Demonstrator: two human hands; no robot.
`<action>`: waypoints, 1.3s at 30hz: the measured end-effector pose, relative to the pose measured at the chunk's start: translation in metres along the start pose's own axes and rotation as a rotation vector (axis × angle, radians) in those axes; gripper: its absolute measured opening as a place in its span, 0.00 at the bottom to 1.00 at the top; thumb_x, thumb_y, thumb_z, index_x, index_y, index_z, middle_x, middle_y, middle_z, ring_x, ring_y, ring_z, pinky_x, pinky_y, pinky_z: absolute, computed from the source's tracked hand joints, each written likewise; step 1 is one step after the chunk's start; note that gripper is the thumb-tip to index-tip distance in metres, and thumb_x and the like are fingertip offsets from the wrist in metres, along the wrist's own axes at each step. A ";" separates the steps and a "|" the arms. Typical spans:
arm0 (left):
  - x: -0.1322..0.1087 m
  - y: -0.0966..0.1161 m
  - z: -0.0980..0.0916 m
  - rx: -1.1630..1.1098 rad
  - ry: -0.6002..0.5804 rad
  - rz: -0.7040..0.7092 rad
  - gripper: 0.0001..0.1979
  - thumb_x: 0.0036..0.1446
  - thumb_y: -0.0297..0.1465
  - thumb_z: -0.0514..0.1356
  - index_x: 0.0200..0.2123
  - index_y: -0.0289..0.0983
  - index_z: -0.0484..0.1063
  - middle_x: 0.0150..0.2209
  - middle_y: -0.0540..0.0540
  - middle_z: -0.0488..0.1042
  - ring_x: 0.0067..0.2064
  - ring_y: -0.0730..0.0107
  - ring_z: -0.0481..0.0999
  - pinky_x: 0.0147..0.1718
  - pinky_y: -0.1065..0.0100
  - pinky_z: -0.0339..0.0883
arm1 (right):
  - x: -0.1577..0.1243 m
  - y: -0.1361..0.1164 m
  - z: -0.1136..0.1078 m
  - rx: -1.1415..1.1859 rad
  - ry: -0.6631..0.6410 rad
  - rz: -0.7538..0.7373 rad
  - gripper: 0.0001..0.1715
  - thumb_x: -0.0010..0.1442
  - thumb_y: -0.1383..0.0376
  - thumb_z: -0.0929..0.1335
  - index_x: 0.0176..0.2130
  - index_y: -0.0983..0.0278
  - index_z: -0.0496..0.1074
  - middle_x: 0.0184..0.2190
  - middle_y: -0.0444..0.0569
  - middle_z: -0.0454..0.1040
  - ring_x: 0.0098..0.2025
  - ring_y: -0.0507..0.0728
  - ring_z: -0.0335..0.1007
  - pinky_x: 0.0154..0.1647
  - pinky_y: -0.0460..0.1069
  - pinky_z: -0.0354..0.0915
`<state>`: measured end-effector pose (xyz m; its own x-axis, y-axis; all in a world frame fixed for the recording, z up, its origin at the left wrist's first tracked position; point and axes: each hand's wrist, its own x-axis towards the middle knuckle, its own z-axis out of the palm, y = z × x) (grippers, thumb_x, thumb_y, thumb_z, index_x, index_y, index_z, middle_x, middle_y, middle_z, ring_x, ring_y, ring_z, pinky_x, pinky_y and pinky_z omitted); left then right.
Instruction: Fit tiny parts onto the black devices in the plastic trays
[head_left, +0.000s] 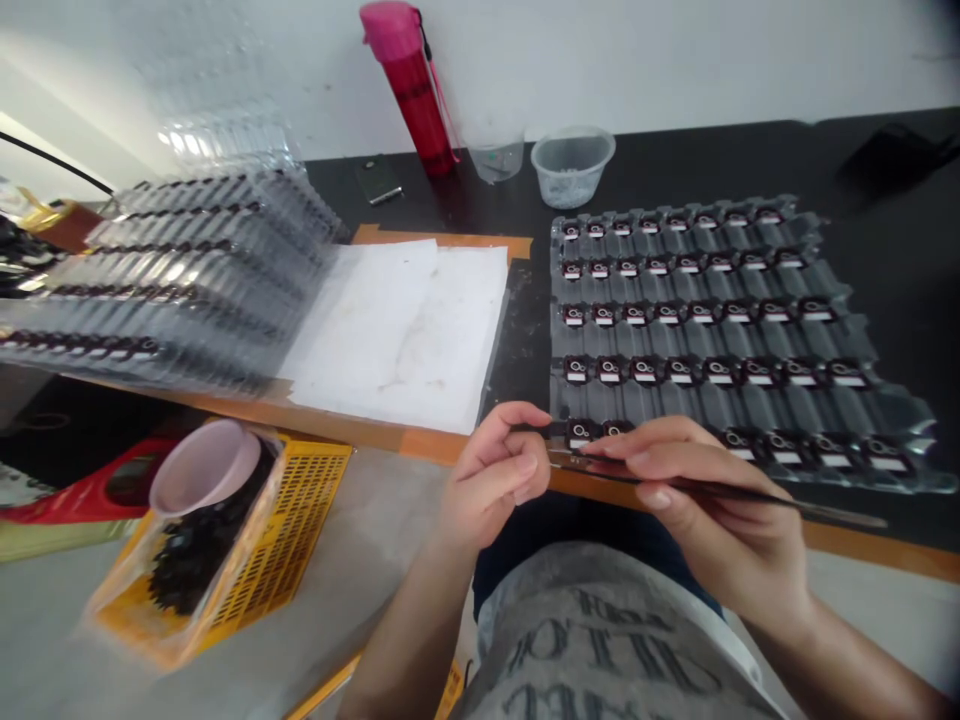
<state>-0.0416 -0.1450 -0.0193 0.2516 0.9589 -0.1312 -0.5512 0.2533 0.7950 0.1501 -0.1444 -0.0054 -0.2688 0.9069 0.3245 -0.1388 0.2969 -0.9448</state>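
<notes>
My right hand (720, 510) grips a pair of dark, slim tweezers (840, 515), their tips pointing left at my other hand. My left hand (499, 475) is closed, thumb pressed on curled fingers, just beside the tweezer tips. Whether it pinches a small part is too hidden to tell. Just beyond both hands lies a clear plastic tray (686, 342) with rows of small dark parts (643, 371), each bearing a white strip and ring marks. My right hand covers some of its nearest row.
White paper sheets (405, 330) lie left of the tray, beside stacked filled trays (247, 270). Behind stand a pink bottle (416, 100) and a clear tub (572, 170). A yellow crate (307, 520) with black parts and a pale bowl (206, 468) sits below the table edge.
</notes>
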 end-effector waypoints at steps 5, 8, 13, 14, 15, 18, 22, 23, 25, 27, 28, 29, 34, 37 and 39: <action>-0.005 0.001 -0.002 0.046 -0.092 -0.002 0.17 0.56 0.29 0.58 0.49 0.38 0.64 0.20 0.55 0.58 0.20 0.79 0.55 0.22 0.74 0.50 | 0.001 -0.004 -0.001 0.047 -0.073 0.017 0.18 0.58 0.75 0.66 0.45 0.57 0.74 0.42 0.49 0.73 0.47 0.59 0.72 0.48 0.58 0.72; -0.007 0.000 -0.003 0.056 -0.108 -0.021 0.17 0.56 0.30 0.58 0.50 0.38 0.64 0.20 0.55 0.58 0.21 0.79 0.56 0.23 0.73 0.50 | 0.000 -0.005 -0.001 0.053 -0.090 0.028 0.18 0.58 0.75 0.66 0.45 0.56 0.74 0.42 0.49 0.73 0.46 0.59 0.73 0.47 0.57 0.73; -0.008 0.001 -0.001 0.061 -0.103 -0.074 0.17 0.55 0.31 0.59 0.49 0.39 0.64 0.20 0.55 0.58 0.21 0.78 0.56 0.23 0.73 0.50 | -0.001 -0.005 -0.003 0.021 -0.107 -0.003 0.19 0.58 0.75 0.66 0.45 0.56 0.74 0.42 0.48 0.73 0.45 0.58 0.73 0.45 0.56 0.74; -0.008 0.001 -0.001 0.057 -0.099 -0.076 0.18 0.55 0.31 0.59 0.49 0.39 0.64 0.20 0.55 0.58 0.21 0.78 0.55 0.23 0.73 0.50 | -0.001 -0.005 -0.003 0.016 -0.106 -0.007 0.19 0.58 0.75 0.66 0.45 0.55 0.74 0.42 0.48 0.73 0.45 0.58 0.73 0.45 0.56 0.74; -0.008 0.001 0.000 0.056 -0.092 -0.079 0.18 0.55 0.31 0.59 0.49 0.39 0.64 0.20 0.55 0.58 0.21 0.78 0.55 0.23 0.73 0.50 | -0.002 -0.005 -0.004 0.013 -0.105 -0.013 0.19 0.58 0.75 0.66 0.44 0.55 0.75 0.42 0.48 0.73 0.45 0.58 0.73 0.44 0.56 0.74; -0.007 -0.001 0.002 0.059 -0.066 -0.086 0.18 0.54 0.33 0.60 0.49 0.39 0.64 0.19 0.55 0.58 0.21 0.79 0.55 0.23 0.73 0.50 | -0.004 -0.003 -0.006 0.013 -0.103 -0.027 0.19 0.58 0.75 0.66 0.44 0.56 0.75 0.42 0.48 0.73 0.46 0.58 0.73 0.42 0.55 0.75; -0.006 -0.004 0.003 0.046 -0.060 -0.081 0.15 0.56 0.34 0.59 0.45 0.37 0.66 0.20 0.55 0.58 0.20 0.79 0.55 0.22 0.73 0.50 | -0.009 -0.002 -0.009 -0.014 -0.070 -0.075 0.20 0.57 0.77 0.66 0.44 0.57 0.75 0.43 0.48 0.73 0.48 0.60 0.72 0.45 0.58 0.74; -0.006 -0.005 0.003 0.037 -0.065 -0.086 0.12 0.57 0.35 0.59 0.43 0.36 0.67 0.19 0.54 0.58 0.20 0.80 0.55 0.22 0.74 0.50 | -0.009 -0.001 -0.010 -0.030 -0.065 -0.089 0.21 0.57 0.77 0.66 0.44 0.57 0.75 0.44 0.48 0.73 0.48 0.61 0.72 0.46 0.58 0.74; -0.005 -0.007 0.003 0.020 -0.075 -0.097 0.10 0.58 0.35 0.57 0.38 0.35 0.68 0.18 0.55 0.56 0.20 0.80 0.55 0.22 0.74 0.49 | -0.010 -0.001 -0.010 -0.067 -0.073 -0.112 0.21 0.56 0.78 0.66 0.44 0.57 0.75 0.44 0.49 0.72 0.49 0.61 0.72 0.46 0.59 0.73; -0.005 -0.008 0.003 0.010 -0.077 -0.097 0.09 0.59 0.35 0.57 0.35 0.34 0.69 0.17 0.55 0.55 0.20 0.81 0.54 0.22 0.74 0.48 | -0.011 0.000 -0.011 -0.093 -0.089 -0.130 0.21 0.56 0.78 0.66 0.45 0.57 0.74 0.45 0.48 0.72 0.50 0.61 0.71 0.46 0.58 0.74; -0.005 -0.009 0.003 0.010 -0.069 -0.095 0.09 0.58 0.35 0.58 0.34 0.34 0.69 0.17 0.55 0.55 0.20 0.81 0.54 0.22 0.75 0.48 | -0.011 0.001 -0.011 -0.100 -0.097 -0.133 0.21 0.56 0.77 0.66 0.45 0.57 0.74 0.45 0.48 0.72 0.50 0.61 0.71 0.46 0.58 0.74; -0.005 -0.009 0.003 0.013 -0.059 -0.097 0.08 0.58 0.34 0.58 0.33 0.34 0.69 0.17 0.55 0.55 0.20 0.81 0.54 0.22 0.75 0.48 | -0.011 0.001 -0.010 -0.104 -0.104 -0.135 0.21 0.57 0.77 0.66 0.45 0.56 0.74 0.45 0.48 0.72 0.50 0.61 0.71 0.46 0.58 0.74; -0.006 -0.010 0.003 0.053 -0.028 -0.099 0.07 0.58 0.33 0.58 0.33 0.34 0.69 0.18 0.55 0.56 0.20 0.81 0.55 0.22 0.75 0.48 | -0.011 0.000 -0.010 -0.119 -0.093 -0.139 0.21 0.56 0.77 0.66 0.45 0.58 0.74 0.44 0.49 0.73 0.49 0.61 0.72 0.46 0.58 0.73; -0.006 -0.012 0.001 0.082 -0.029 -0.088 0.08 0.58 0.34 0.59 0.33 0.34 0.69 0.18 0.54 0.57 0.20 0.81 0.55 0.22 0.74 0.49 | -0.011 -0.001 -0.011 -0.127 -0.104 -0.146 0.21 0.55 0.78 0.66 0.46 0.59 0.74 0.45 0.50 0.73 0.49 0.61 0.72 0.46 0.58 0.73; -0.006 -0.013 0.000 0.100 -0.029 -0.083 0.08 0.58 0.34 0.59 0.34 0.34 0.68 0.19 0.54 0.58 0.21 0.81 0.56 0.22 0.74 0.49 | -0.011 -0.002 -0.013 -0.137 -0.124 -0.147 0.22 0.56 0.77 0.66 0.47 0.58 0.74 0.45 0.50 0.72 0.49 0.61 0.72 0.46 0.58 0.73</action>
<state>-0.0359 -0.1545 -0.0284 0.3171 0.9305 -0.1832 -0.4457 0.3167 0.8373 0.1653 -0.1510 -0.0077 -0.3715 0.8098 0.4541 -0.0563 0.4685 -0.8817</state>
